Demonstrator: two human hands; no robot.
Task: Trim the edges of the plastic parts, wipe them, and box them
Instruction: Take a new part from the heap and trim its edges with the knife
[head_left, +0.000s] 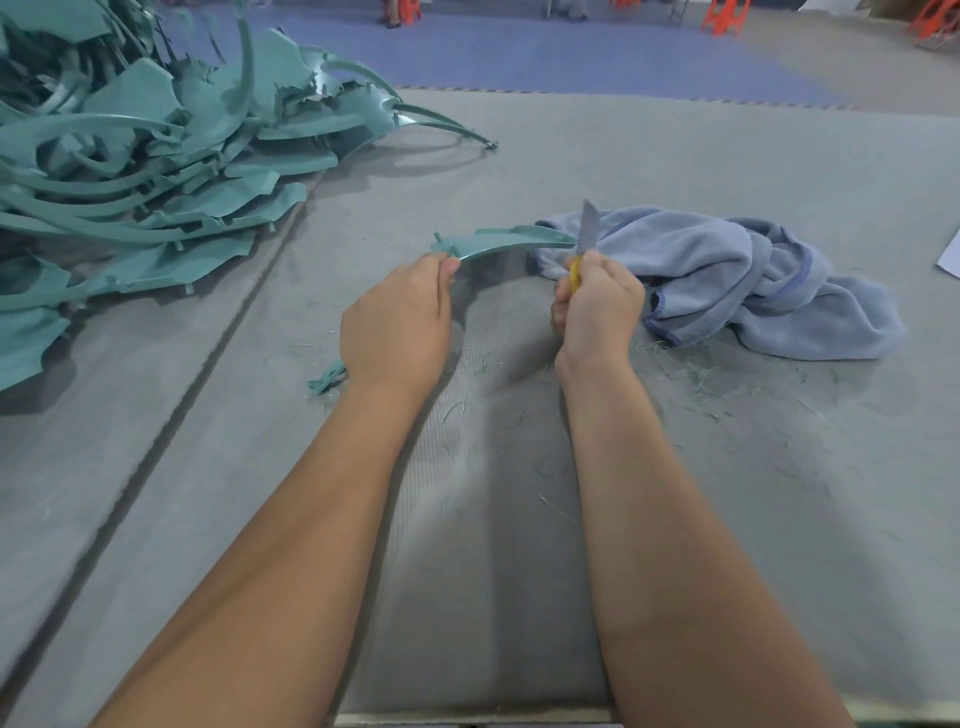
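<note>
The step in hand looks like trimming: the left hand (397, 325) holds one end of a curved teal plastic part (501, 241), and the right hand (597, 306) grips a yellow-handled knife (586, 236) whose blade stands against the part's right tip. To do it well, the blade should probably ride the edge at a shallow angle and travel away from the holding hand, with the part kept steady so the cut peels a thin shaving rather than gouging.

The part arcs above the desk (519, 519), just beyond both hands. The left fingers (449, 267) curl round its left end. The right fingers wrap the knife handle and do not touch the part. A blue cloth (727, 270) lies just right of the knife, ready for wiping. The heap of untrimmed parts (156, 171) fills the far left. Fine teal shavings (696, 382) litter the desk near the cloth. No box is in view.
</note>
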